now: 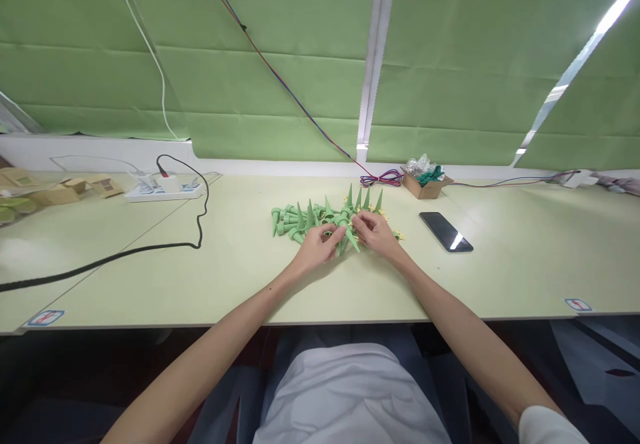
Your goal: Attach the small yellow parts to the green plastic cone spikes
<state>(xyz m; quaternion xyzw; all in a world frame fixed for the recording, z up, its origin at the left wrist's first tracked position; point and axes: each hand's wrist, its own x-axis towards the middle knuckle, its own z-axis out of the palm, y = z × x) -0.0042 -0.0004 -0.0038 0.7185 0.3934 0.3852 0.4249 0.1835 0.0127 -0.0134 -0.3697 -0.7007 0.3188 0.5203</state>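
Several green cone-shaped plastic spikes [300, 220] lie in a pile at the middle of the table, some upright and some on their sides. Small yellow pieces show among those on the right. My left hand [320, 245] is closed at the near side of the pile, thumb and fingers pinching a green spike [351, 239] that points toward me. Just to the right, my right hand [374, 231] is closed with its fingertips near the top of the same spike; what it pinches is too small to make out.
A black phone [446, 232] lies right of the hands, with a small cardboard box [425, 187] behind it. A coiled cable [383, 178] is at the back. Leftward are a white power strip [165, 191], a black cord [145, 249] and cardboard pieces [55, 195].
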